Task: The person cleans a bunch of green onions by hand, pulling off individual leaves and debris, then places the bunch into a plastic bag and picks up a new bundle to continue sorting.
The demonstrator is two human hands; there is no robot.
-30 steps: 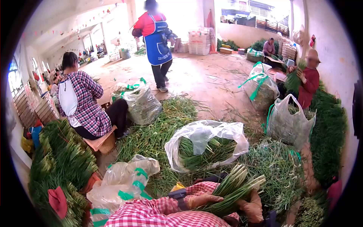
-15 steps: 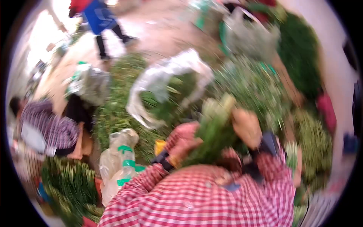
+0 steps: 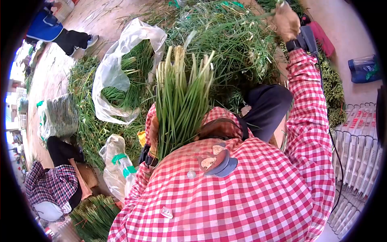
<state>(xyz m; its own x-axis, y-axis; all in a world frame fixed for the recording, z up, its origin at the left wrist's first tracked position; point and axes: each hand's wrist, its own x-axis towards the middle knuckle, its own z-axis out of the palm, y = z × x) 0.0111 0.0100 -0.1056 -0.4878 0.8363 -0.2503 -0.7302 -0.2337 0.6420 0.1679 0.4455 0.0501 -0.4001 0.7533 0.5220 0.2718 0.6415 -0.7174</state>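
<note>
A thick bunch of chives [image 3: 181,101] stands nearly upright before my chest, pale stem ends upward and green leaves down. My left hand [image 3: 153,135] is closed round its left side; the bunch hides most of the fingers. Far out at the upper right, my right hand [image 3: 287,22] is closed on a few chive stalks [image 3: 260,17], whose green leaves trail to the left. Beyond the bunch lies a heap of loose green leaves [image 3: 229,44]. To the left of it, a clear plastic bag [image 3: 107,76] lies open with chives inside.
A crumpled bag with green tape [image 3: 115,161] lies left of my arm. A seated person in a checked shirt [image 3: 52,183] is at the lower left, near a wrapped bale [image 3: 60,115]. Another person's legs [image 3: 74,40] show at upper left. White plastic crates [image 3: 356,153] stand at right.
My right hand has moved from beside the bunch out to the upper right, with a few stalks in it. The bunch now stands more upright in my left hand. The view has shifted.
</note>
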